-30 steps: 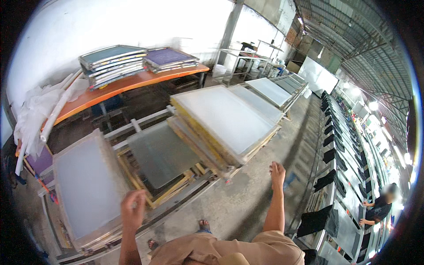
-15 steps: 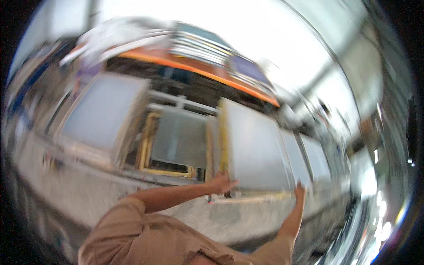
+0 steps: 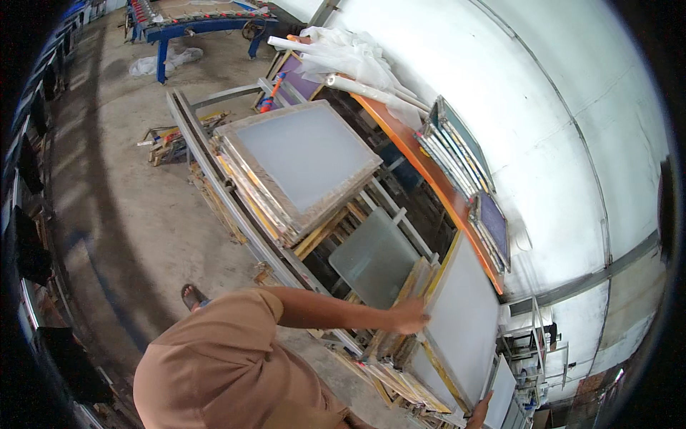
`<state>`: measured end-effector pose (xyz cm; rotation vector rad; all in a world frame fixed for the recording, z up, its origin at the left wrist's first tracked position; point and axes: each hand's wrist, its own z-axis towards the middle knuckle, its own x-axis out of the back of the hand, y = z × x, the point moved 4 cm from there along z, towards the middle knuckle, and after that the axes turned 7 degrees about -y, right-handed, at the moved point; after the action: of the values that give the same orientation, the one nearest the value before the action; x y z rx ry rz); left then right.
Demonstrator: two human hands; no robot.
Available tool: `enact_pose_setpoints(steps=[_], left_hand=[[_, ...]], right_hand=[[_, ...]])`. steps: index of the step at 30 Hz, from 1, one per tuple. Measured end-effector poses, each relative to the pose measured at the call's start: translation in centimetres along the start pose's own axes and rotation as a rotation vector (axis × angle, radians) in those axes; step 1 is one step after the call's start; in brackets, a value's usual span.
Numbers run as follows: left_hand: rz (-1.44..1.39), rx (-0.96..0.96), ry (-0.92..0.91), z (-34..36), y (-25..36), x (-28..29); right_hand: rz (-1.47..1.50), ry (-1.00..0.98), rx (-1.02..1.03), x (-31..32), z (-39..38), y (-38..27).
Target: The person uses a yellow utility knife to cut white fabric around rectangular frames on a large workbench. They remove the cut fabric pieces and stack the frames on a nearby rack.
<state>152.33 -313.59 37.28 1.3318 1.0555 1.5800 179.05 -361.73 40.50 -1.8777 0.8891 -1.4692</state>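
A large screen-printing frame point(image 3: 463, 307) with pale grey mesh and a yellowish edge is between my hands. My left hand point(image 3: 409, 317) is closed on its left edge. At its near lower corner is my right hand point(image 3: 480, 413), fingers against the edge and partly cut off by the picture's lower rim. The frame sits tilted over a stack of similar frames point(image 3: 411, 382), whose pale mesh shows beneath. Left of it, a dark grey glassy panel point(image 3: 375, 257) lies across the rack.
Another stack of screen frames point(image 3: 304, 161) lies on the metal rack point(image 3: 214, 168) farther left. Behind runs an orange shelf point(image 3: 443, 189) with upright frames point(image 3: 457, 150) and plastic-wrapped rolls point(image 3: 371, 89). A blue-legged table point(image 3: 207, 25) stands far off. White wall at right.
My view has swung left and sharpened, showing more floor and rack. Both hands stay at the frame, which now looks raised off the stack, with mesh visible below it.
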Motion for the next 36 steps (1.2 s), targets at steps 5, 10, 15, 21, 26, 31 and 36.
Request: enact_pose_setpoints(steps=[5,10,15,21,26,31,36], left_hand=[[-0.143,-0.060,0.131,-10.8,-2.1,15.5],[-0.003,-0.013,0.358,-23.6,-5.3,32.5],[-0.152,0.276,0.551,-32.4,-11.6,43.3],[0.023,0.406,0.712,-35.1,-22.8,52.1],[0.270,0.198,0.826,-35.5,-27.0,56.6],[0.021,0.435,0.541,-36.8,-28.1,57.3],[0.274,0.368,0.518,-47.9,-35.4,62.4]], right_hand=[[0.196,-0.106,0.123,-10.7,-9.7,-6.3],[-0.246,-0.281,0.745,-29.2,-18.7,-12.3],[0.285,-0.386,0.146,-48.4,-24.0,-17.2],[0.167,-0.483,0.091,-61.2,-27.9,-20.9],[0.137,-0.448,0.046,-65.8,-30.6,-22.8],[0.251,-0.270,0.144,-65.8,-29.3,-20.8],[0.577,-0.123,0.589,-65.6,-29.4,-18.4]])
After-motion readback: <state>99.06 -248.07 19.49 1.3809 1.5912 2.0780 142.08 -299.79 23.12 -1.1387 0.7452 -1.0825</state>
